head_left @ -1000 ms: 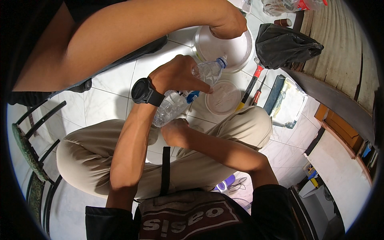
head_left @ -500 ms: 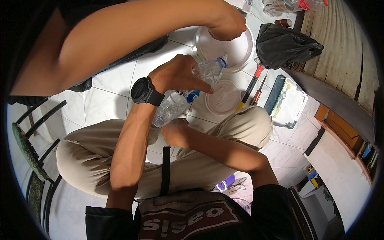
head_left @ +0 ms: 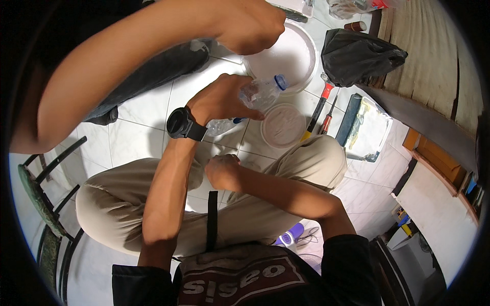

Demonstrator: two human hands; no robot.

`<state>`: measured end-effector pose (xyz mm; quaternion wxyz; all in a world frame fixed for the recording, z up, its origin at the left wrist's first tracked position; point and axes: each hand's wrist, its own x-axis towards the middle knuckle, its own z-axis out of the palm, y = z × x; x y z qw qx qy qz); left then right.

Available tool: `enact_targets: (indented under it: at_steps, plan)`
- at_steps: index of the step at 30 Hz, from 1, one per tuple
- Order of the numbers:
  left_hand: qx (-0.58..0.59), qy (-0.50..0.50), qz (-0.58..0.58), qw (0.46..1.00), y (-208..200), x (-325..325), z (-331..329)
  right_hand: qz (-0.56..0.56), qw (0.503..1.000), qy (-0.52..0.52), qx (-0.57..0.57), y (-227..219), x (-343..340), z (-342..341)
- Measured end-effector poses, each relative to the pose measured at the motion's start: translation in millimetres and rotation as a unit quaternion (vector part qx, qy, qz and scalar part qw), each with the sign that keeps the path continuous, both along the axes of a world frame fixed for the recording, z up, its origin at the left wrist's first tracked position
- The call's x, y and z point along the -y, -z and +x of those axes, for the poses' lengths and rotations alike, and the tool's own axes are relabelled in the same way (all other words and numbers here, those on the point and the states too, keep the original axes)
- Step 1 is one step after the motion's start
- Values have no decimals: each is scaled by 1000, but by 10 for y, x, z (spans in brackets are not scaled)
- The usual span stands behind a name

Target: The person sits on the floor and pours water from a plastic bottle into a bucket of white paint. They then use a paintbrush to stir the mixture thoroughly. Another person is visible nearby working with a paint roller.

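Note:
My left hand (head_left: 224, 99), with a black watch on its wrist, is closed around a clear plastic bottle (head_left: 256, 94). The bottle's blue neck end tilts up and right toward a white bucket (head_left: 309, 69); its lower part is partly hidden behind my hand and wrist. Above my lap, my right hand (head_left: 223, 172) is closed, apart from the bottle; its curled fingers hide anything inside. Another person's hand (head_left: 255, 25) reaches in from the upper left and hangs, fingers curled, over the bucket's left side. The bucket contains something pale. A round whitish lid (head_left: 284, 125) lies just below it.
Right of the lid lie a red-and-black handled tool (head_left: 320, 106) and a screwdriver (head_left: 327, 121). Beyond them are a paint tray (head_left: 366, 127) and a black plastic bag (head_left: 360, 58). Wooden furniture (head_left: 429, 56) borders the right; a green-padded chair (head_left: 43, 199) stands at left.
The other person's arm has drawn left, partly uncovering the bucket. The bottle has turned in my left hand, its base moving up behind my wrist. My right hand has hardly moved.

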<state>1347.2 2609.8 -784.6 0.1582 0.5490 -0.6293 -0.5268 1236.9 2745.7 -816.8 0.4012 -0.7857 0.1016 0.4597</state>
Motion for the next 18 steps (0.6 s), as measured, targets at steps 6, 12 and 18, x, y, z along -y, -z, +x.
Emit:
enact_targets:
  at_steps: [6, 12, 18]
  plan:
    - [-38, 11, 10, 999, -92, 15, -39, -18, 999, -32, 14, -81, -7, 6]
    - [-85, 37, 19, 995, -159, 36, -174, -11, 1000, -3, 25, -280, 70, -70]
    - [-126, 69, 25, 989, -162, 41, -420, -64, 990, 96, 77, -583, -99, -372]
